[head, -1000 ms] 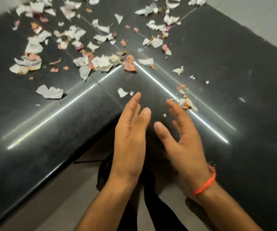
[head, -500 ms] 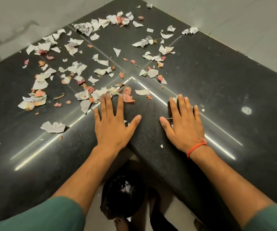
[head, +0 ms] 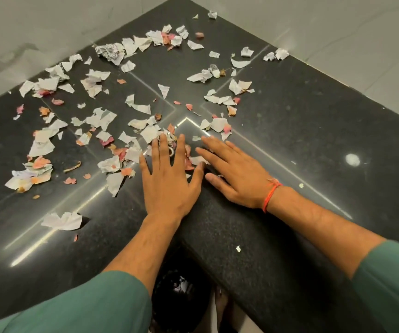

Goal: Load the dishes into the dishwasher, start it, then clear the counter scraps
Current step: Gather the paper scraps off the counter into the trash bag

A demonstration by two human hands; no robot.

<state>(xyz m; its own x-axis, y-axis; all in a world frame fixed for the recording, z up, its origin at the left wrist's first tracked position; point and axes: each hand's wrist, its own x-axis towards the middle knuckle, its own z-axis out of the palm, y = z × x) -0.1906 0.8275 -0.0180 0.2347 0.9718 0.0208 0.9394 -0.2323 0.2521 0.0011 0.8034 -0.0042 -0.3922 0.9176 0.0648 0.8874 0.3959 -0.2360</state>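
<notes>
Left hand (head: pixel 169 186) lies flat with fingers spread on the scraps (head: pixel 131 152), gripping nothing; right hand (head: pixel 235 175) lies flat likewise, fingers angled toward it. We judge scrap clearing barely begun: dozens of white and pink bits, too many to count, cover the black counter (head: pixel 301 140). One dark bin (head: pixel 181 301) waits below the corner. No dishwasher or dishes in view.
</notes>
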